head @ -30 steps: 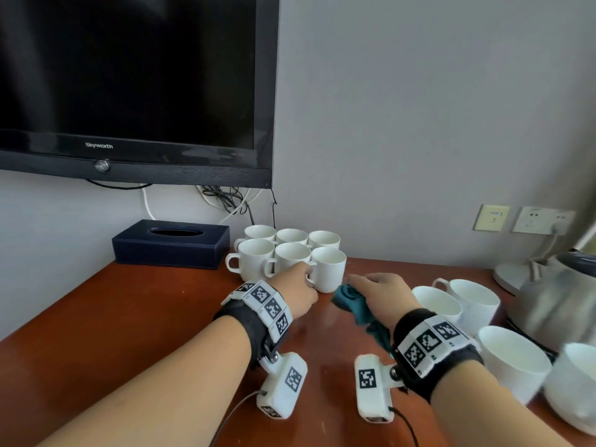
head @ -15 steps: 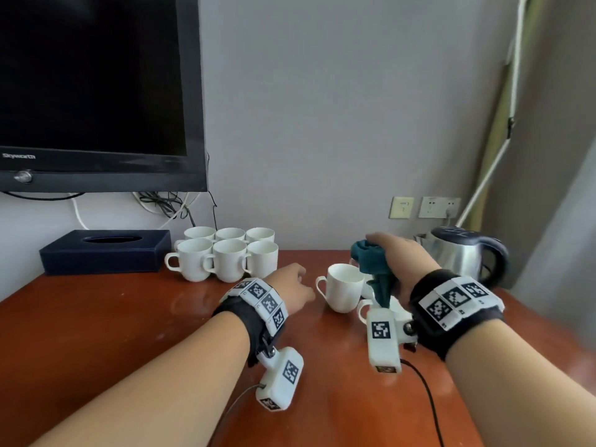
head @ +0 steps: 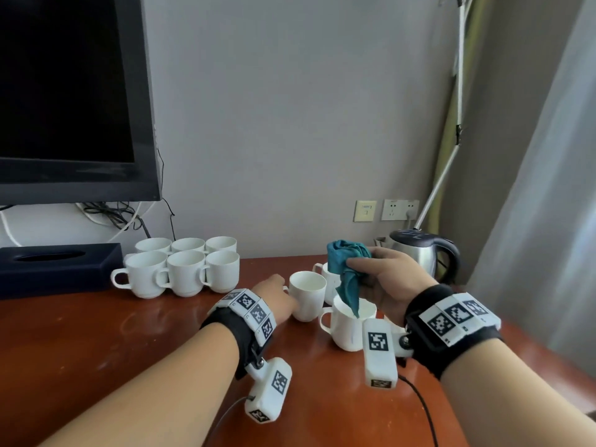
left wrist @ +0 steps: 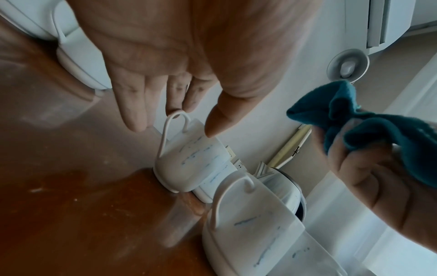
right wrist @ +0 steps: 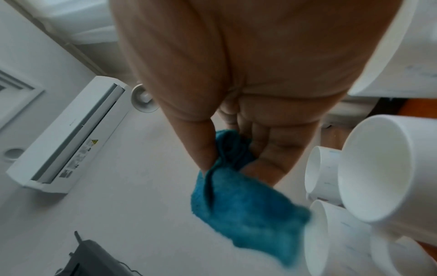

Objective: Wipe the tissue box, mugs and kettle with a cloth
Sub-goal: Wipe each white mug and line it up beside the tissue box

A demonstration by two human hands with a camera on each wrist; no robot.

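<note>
A white mug (head: 308,296) stands on the brown table (head: 96,333) among a few loose mugs. My left hand (head: 277,295) reaches its handle side; in the left wrist view the fingers (left wrist: 134,115) are straight, touching the handle, and the thumb is by the rim. Blue streaks mark this mug (left wrist: 189,168). My right hand (head: 387,279) holds a bunched teal cloth (head: 345,266) in the air above a nearer mug (head: 348,327), a corner hanging into it. The steel kettle (head: 422,256) stands behind that hand. The dark tissue box (head: 58,269) sits far left.
Several white mugs (head: 183,269) stand grouped in two rows beside the tissue box. A television (head: 74,91) hangs on the wall above, with cables below it. Wall sockets (head: 400,209) are behind the kettle, and a curtain (head: 548,188) hangs on the right.
My left hand left the grouped mugs and moved right to the lone mug's handle. My right hand lifted the cloth off the table to above the loose mugs.
</note>
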